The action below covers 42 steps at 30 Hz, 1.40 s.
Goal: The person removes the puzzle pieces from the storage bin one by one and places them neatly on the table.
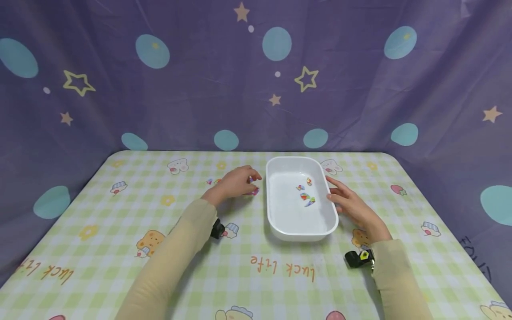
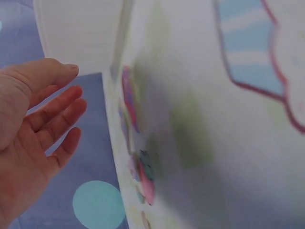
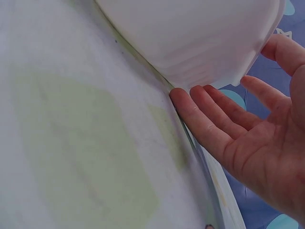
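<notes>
A white rectangular plastic container (image 1: 302, 222) stands on the table with several small, brightly coloured pieces (image 1: 305, 196) on its floor. To its left, my left hand (image 1: 236, 183) hovers over more small coloured pieces (image 1: 255, 192) on the cloth, partly hidden beneath it. The left wrist view shows that hand (image 2: 38, 109) with loosely bent fingers and nothing between them, apart from the pieces (image 2: 145, 179). On the other side, my right hand (image 1: 352, 204) rests its fingertips against the container's right wall. Its fingers (image 3: 205, 119) are extended in the right wrist view, near the container's base.
A green-checked tablecloth (image 1: 240, 293) with printed cartoons covers the table. More tiny coloured pieces (image 1: 209, 182) lie left of the left hand. Behind the table's far edge hangs a purple curtain (image 1: 192, 98) with stars and blue spots. A black wrist camera (image 1: 218, 229) sits under the left wrist.
</notes>
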Motion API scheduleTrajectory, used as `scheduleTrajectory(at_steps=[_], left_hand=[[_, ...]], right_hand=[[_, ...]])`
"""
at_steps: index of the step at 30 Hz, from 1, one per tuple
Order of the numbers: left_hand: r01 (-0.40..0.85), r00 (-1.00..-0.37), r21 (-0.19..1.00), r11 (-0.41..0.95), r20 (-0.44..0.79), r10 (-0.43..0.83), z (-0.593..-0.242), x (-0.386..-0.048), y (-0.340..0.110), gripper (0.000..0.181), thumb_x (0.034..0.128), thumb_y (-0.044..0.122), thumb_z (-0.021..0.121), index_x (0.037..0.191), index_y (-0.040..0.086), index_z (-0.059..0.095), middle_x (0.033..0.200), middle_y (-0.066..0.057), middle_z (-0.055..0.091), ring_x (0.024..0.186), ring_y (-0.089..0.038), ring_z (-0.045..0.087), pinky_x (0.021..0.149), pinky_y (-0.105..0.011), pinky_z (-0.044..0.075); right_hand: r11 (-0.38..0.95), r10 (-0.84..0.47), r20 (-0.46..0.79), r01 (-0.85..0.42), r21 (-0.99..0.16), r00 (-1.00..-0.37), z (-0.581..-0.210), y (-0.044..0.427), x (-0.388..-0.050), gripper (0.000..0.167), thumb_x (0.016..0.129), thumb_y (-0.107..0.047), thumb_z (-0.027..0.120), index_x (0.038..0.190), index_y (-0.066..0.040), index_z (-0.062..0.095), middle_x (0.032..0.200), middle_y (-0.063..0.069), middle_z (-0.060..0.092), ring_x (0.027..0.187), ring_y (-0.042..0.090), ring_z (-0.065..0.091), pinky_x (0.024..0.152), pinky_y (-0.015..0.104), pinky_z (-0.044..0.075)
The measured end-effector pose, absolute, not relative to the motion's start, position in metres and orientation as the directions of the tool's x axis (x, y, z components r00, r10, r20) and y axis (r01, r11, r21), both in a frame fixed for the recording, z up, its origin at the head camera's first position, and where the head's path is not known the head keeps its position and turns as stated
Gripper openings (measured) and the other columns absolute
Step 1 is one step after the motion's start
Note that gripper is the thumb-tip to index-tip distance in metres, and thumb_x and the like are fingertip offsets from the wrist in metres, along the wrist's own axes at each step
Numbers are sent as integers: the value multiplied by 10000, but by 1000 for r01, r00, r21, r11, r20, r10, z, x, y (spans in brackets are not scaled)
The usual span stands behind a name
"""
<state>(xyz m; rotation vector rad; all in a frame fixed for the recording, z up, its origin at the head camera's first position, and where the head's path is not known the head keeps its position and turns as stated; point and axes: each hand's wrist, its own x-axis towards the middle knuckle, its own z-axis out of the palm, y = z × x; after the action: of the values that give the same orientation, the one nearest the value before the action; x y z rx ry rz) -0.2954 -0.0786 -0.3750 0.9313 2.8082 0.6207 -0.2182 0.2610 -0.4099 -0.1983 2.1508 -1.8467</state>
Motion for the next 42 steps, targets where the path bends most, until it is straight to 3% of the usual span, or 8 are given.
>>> scheduleTrajectory(at_steps=[15, 24, 33, 42], left_hand=[[534, -820, 436, 725, 58, 569, -343, -290, -55, 207, 810, 113, 589, 1007, 125, 650, 976, -3, 607, 863, -160, 560, 745, -289, 458], [615, -764, 377, 693, 66, 642, -333, -287, -28, 200, 828, 127, 597, 1019, 113, 653, 994, -23, 600, 896, -186, 575, 767, -284, 450], [695, -696, 310, 649, 59, 716, -337, -280, -1, 199, 824, 114, 604, 1018, 133, 648, 979, 6, 590, 861, -124, 555, 731, -238, 447], [710, -659, 333, 620, 7, 752, -349, -274, 23, 274, 804, 101, 603, 1074, 116, 650, 1006, -19, 612, 855, -106, 549, 714, -217, 430]], right_hand=[[164, -290, -138, 93, -982, -947, -410, 261, -219, 637, 926, -251, 515, 1461, -246, 170, 1393, 217, 325, 1006, 63, 550, 814, 303, 487], [150, -304, -125, 82, -985, -945, -411, 261, -218, 635, 930, -240, 508, 1463, -231, 164, 1396, 225, 318, 1013, 64, 553, 814, 308, 492], [153, -297, -129, 87, -984, -946, -411, 260, -218, 645, 923, -248, 520, 1463, -235, 167, 1400, 222, 314, 1007, 65, 553, 807, 309, 494], [149, -300, -127, 85, -985, -945, -412, 261, -219, 635, 930, -239, 507, 1463, -237, 161, 1406, 222, 307, 1018, 63, 543, 804, 310, 496]])
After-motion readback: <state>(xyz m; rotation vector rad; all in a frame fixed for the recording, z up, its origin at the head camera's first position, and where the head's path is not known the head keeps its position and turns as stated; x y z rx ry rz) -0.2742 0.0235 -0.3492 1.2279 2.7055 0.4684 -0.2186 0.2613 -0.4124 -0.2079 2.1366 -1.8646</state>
